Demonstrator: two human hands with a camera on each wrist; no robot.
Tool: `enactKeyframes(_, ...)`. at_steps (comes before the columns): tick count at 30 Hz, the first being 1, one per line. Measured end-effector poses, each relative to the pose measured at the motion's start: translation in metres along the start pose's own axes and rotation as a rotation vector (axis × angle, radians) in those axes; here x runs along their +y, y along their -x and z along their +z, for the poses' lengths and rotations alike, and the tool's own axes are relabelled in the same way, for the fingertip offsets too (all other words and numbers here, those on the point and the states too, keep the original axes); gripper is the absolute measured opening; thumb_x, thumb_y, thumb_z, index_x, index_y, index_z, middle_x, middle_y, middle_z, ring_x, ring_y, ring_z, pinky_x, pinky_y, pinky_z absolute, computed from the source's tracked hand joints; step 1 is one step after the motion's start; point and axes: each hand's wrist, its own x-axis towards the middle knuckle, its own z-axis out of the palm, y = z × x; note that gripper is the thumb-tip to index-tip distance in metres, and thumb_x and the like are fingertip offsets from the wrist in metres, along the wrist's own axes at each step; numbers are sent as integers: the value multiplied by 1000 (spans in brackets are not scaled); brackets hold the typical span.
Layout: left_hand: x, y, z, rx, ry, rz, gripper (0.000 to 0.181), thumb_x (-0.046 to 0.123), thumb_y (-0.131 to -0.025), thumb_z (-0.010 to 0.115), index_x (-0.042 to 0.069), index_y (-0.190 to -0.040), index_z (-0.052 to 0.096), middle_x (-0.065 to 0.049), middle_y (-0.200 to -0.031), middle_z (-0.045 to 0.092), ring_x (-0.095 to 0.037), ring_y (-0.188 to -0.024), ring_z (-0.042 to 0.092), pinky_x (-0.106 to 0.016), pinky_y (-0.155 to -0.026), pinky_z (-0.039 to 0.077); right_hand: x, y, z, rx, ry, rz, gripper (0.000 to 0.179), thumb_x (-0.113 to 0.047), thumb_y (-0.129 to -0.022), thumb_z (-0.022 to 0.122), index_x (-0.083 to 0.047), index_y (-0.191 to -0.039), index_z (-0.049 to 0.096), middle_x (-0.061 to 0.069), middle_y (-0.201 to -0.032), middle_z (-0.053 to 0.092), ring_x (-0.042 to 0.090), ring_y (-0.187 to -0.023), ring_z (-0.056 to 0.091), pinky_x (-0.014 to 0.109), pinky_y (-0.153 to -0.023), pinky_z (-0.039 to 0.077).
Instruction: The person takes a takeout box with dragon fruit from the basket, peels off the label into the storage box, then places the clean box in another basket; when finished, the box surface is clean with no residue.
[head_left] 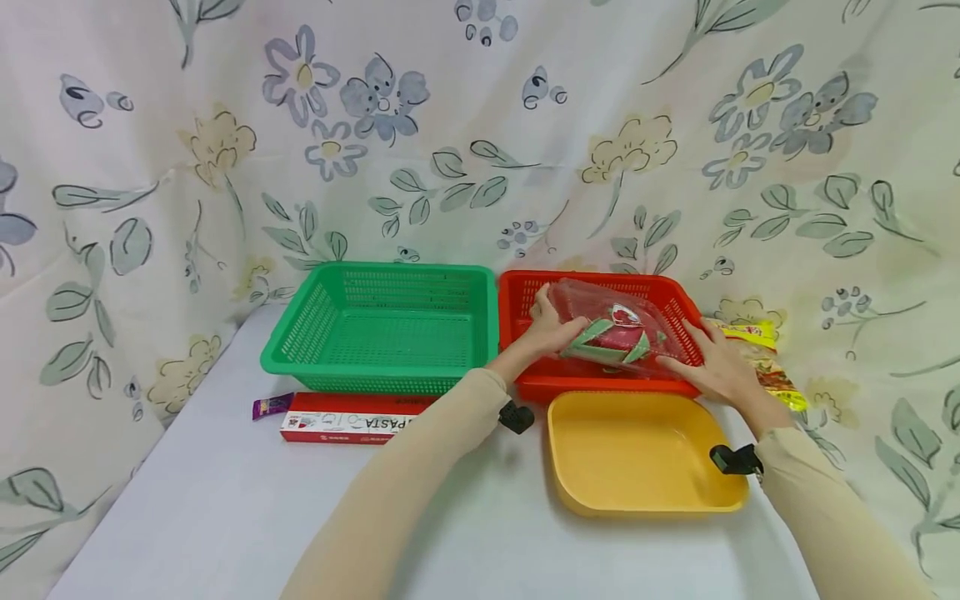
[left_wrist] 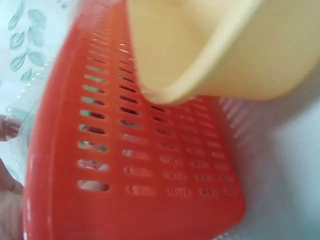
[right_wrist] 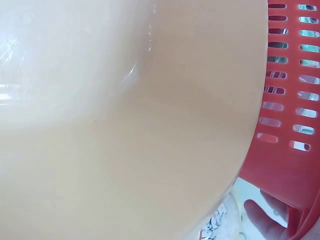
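A clear plastic package with a red and green front (head_left: 617,337) lies tilted in the mouth of the red basket (head_left: 600,386). My left hand (head_left: 551,327) grips its left end, thumb laid over the front. At the other end my right hand (head_left: 716,367) holds the package's right side, thumb on the plastic and fingers spread over the basket's right rim. Fingers (left_wrist: 10,185) show past the red rim in the left wrist view. The right wrist view has fingertips (right_wrist: 265,220) by the basket corner, the package mostly hidden behind the slotted wall.
A yellow basin (head_left: 637,458) stands in front of the red basket. Left of it is a green basket (head_left: 405,337), with a red and white pasta box (head_left: 337,418) and a small purple packet (head_left: 272,406) before it. A yellow and red packet (head_left: 772,367) lies at far right.
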Motion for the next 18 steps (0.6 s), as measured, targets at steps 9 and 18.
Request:
enactKeyframes(9, -6, 4, 0, -59, -272, 246, 52, 32, -100, 47, 32, -149, 28, -12, -157, 0, -32, -104, 59, -46, -96, 49, 1, 0, 1, -8, -8, 5, 91, -63, -91, 52, -4, -155, 23, 30, -156, 14, 58, -127, 28, 75, -93, 34)
enactKeyframes(18, -10, 1, 1, 14, -214, 222, 36, 36, -95, 55, 23, -127, 45, -11, -149, 13, -29, -119, 48, -40, -91, 49, 1, 1, -2, -1, -6, -3, 91, -59, -92, 54, -2, -154, 22, 32, -155, 14, 59, -127, 26, 77, -93, 33)
